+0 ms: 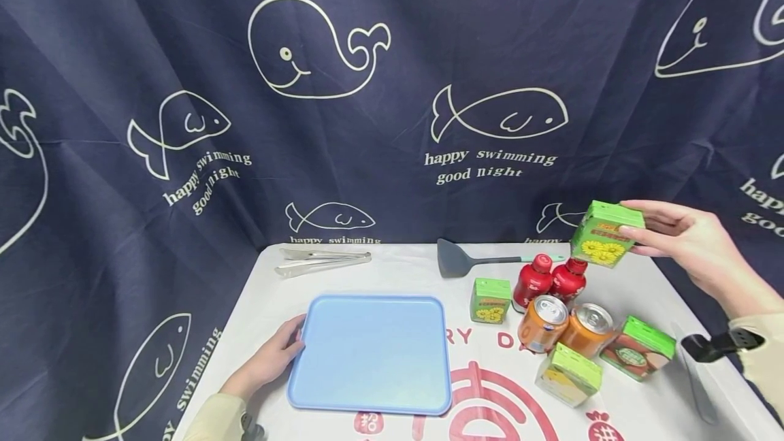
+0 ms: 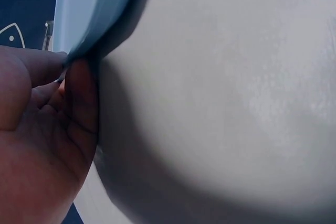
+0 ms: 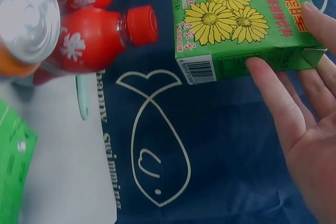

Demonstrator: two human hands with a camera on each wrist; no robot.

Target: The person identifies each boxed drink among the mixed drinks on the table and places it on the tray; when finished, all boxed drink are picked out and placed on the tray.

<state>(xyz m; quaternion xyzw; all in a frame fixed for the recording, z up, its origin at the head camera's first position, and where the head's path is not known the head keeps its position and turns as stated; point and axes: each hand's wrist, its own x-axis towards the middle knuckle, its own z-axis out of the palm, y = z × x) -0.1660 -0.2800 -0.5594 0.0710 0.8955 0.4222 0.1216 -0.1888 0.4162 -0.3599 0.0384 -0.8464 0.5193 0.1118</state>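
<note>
Green carton printed with yellow flowers: pinched in the fingers of the right hand, thumb against one face, others behind. Held up above the far right of the white counter, dark blue curtain behind it.

Below and left of these fingers, two red bottles, side by side. Head view puts the carton across one cap; right wrist view shows a gap between. Nearer the wearer, two orange cans; then a yellow-green carton, with a green-and-brown carton to its right. Second flower carton upright, farther left of the right fingers. Spatula beyond it.

Left hand: fingers gripping the left edge of a blue tray, whose bare surface spreads rightward from them. Metal tongs beyond those fingers, by the far edge. Bottles, cans and second flower carton stand between the raised carton and the tray.

Hard to see: bottle bases, behind the cans; part of the spatula handle, behind the bottles; left fingertips, dim under the tray rim. Long grey utensil nearer the wearer than the right fingers, kind unclear. Right sleeve cut off by the frame.
</note>
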